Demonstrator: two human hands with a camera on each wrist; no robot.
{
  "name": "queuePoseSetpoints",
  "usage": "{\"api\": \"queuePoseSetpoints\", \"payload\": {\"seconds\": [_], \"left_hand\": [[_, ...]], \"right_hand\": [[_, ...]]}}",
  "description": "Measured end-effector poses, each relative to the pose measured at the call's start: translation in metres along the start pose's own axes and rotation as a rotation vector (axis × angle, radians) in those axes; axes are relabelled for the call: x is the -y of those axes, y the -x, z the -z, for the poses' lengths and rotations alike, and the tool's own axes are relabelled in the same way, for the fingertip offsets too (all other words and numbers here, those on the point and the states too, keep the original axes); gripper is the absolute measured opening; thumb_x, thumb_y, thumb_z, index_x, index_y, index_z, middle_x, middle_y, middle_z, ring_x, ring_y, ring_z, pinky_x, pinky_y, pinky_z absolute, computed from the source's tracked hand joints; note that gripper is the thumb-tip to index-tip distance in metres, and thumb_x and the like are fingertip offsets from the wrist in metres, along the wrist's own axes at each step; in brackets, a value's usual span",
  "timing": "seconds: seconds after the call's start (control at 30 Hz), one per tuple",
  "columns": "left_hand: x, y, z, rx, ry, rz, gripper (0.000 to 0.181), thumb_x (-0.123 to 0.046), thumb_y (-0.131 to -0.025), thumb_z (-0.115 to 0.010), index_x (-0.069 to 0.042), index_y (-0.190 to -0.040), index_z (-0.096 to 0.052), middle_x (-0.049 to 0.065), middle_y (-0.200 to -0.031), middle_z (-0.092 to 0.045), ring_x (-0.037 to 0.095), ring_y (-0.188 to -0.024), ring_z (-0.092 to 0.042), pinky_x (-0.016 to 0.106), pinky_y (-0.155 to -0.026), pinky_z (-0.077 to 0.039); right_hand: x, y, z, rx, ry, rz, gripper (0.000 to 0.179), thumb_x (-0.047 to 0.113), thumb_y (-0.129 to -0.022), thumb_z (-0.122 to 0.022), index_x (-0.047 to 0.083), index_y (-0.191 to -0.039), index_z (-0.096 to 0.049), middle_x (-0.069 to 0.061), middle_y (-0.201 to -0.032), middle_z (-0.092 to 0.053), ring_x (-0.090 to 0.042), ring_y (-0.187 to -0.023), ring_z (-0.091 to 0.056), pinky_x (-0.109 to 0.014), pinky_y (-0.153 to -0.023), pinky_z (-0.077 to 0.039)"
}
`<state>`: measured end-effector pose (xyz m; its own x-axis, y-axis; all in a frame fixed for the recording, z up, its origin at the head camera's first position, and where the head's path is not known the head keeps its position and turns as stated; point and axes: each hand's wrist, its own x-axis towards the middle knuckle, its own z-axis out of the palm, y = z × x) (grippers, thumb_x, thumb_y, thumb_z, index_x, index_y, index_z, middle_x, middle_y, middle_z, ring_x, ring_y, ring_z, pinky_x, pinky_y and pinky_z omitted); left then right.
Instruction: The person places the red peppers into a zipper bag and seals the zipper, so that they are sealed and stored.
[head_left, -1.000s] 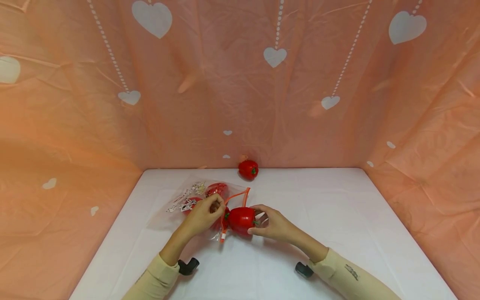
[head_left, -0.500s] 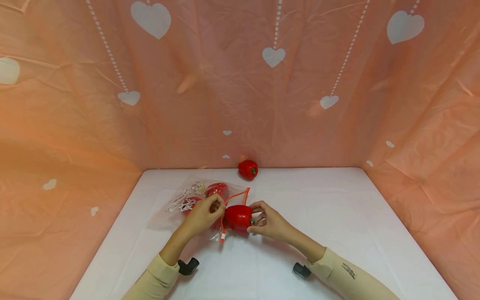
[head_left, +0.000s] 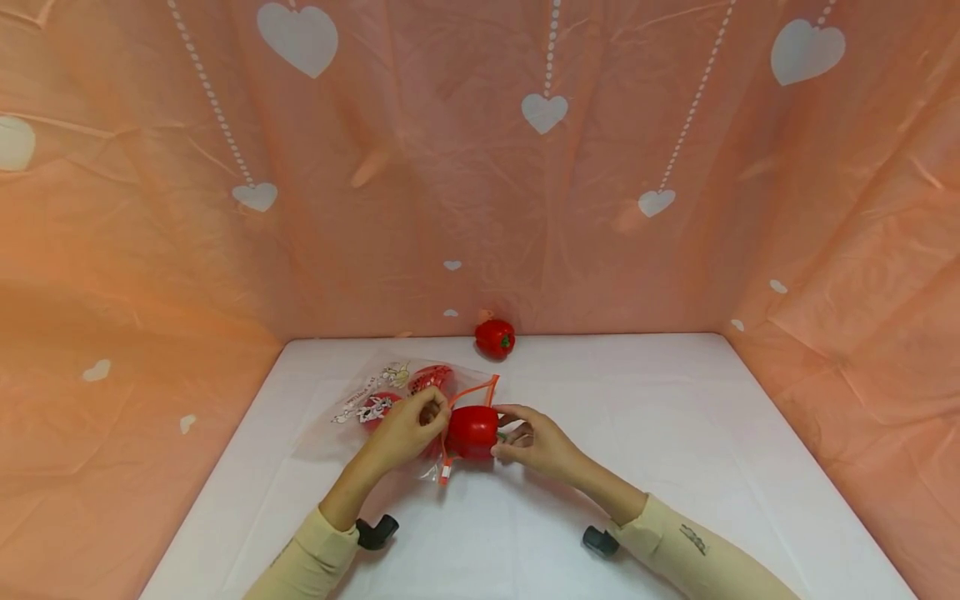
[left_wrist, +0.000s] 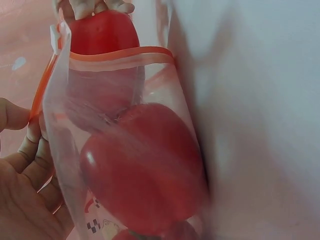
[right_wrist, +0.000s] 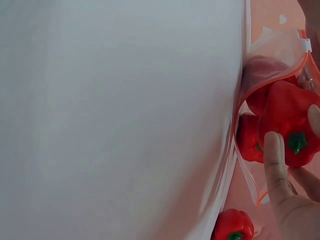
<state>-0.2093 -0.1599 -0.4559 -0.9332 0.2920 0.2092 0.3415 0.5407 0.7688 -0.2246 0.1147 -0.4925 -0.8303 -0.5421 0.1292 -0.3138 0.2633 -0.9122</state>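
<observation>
My left hand [head_left: 407,423] pinches the orange edge of a clear zip bag [head_left: 330,429], lying on the table with its mouth toward the right. Through the printed plastic, several red bell peppers [left_wrist: 142,170] show inside. My right hand [head_left: 542,443] holds another red bell pepper [head_left: 474,432] by its green stem end, fingers spread around it. That pepper is partly inside the bag mouth; in the left wrist view its front lies behind the plastic and its rear stands out past the orange rim [left_wrist: 125,52]. A white slider [left_wrist: 54,39] sits on the rim.
One more red bell pepper [head_left: 495,339] lies at the back edge of the white table [head_left: 637,400], near the orange curtain [head_left: 480,208]. Black wrist-mounted pieces [head_left: 377,532] hang below both forearms.
My right hand has moved left, pushing the bell pepper further into the bag mouth. The left hand and the bag have stayed nearly still.
</observation>
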Motion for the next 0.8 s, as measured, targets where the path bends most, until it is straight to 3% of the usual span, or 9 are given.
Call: {"api": "queuePoseSetpoints", "payload": {"seconds": [0.63,0.8], "left_hand": [[-0.002,0.000,0.002,-0.008,-0.020,0.008,0.004,-0.014,-0.104,-0.068,-0.014,-0.102,-0.065,-0.004,-0.088,-0.064,0.014,-0.083,-0.059,0.028,-0.077,-0.051],[-0.003,0.001,0.003,-0.015,-0.022,0.001,0.004,-0.014,-0.103,-0.069,-0.014,-0.102,-0.065,-0.005,-0.087,-0.064,0.013,-0.082,-0.060,0.028,-0.076,-0.051]], "right_hand": [[0.005,-0.014,-0.017,-0.017,-0.010,-0.020,0.064,0.003,-0.093,-0.083,-0.003,-0.150,-0.055,-0.023,-0.121,-0.067,-0.028,-0.098,-0.075,-0.032,-0.085,-0.063],[0.005,-0.017,-0.022,-0.037,-0.060,-0.028,0.064,0.002,-0.093,-0.082,-0.010,-0.146,-0.050,-0.024,-0.118,-0.066,-0.028,-0.099,-0.073,-0.028,-0.084,-0.062]]}}
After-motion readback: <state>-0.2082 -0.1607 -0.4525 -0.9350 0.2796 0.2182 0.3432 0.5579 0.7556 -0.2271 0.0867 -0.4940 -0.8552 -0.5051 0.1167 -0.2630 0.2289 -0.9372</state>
